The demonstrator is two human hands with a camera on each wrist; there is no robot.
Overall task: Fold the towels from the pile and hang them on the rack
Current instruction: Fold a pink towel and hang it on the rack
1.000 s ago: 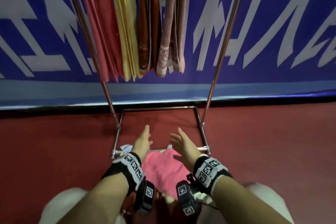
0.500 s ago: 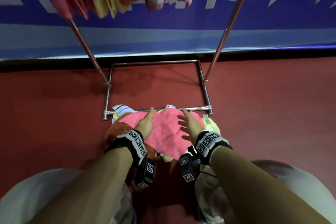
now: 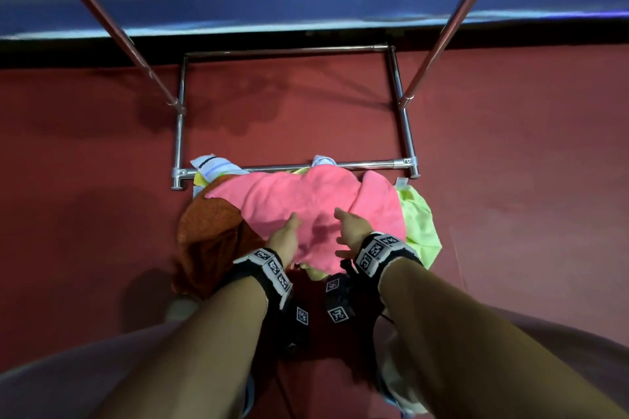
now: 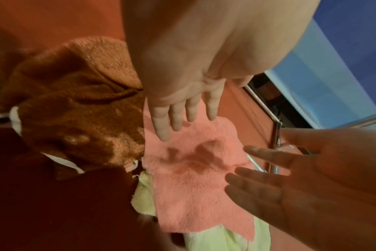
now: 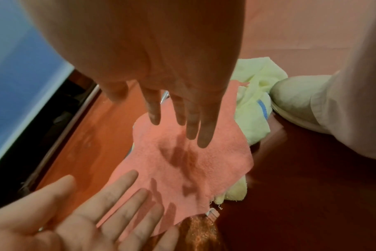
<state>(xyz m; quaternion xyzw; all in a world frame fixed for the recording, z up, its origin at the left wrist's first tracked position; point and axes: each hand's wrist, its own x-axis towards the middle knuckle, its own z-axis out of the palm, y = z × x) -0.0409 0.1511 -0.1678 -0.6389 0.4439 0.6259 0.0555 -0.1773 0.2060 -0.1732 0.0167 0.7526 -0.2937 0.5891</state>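
A pile of towels lies on the red floor against the rack's front base bar [image 3: 289,167]. A pink towel [image 3: 299,201] is on top, spread loosely. Under it are an orange-brown towel [image 3: 211,235] on the left and a pale green towel [image 3: 417,221] on the right. My left hand [image 3: 287,231] and right hand [image 3: 350,226] are side by side just over the pink towel, palms facing each other. In the wrist views the left hand's fingers [image 4: 178,118] and the right hand's fingers [image 5: 191,125] are straight, holding nothing, their shadows on the pink towel [image 4: 193,178].
The rack's two slanted steel uprights [image 3: 112,27] [image 3: 452,27] rise from a rectangular floor frame [image 3: 396,85] toward a blue wall. A striped white towel [image 3: 211,165] pokes out at the frame's left corner. A pale shoe [image 5: 294,101] stands right of the pile.
My view has tipped down, so the hung towels have left the picture. Both hands have dropped and drawn back from the base bar to over the pink towel's middle.
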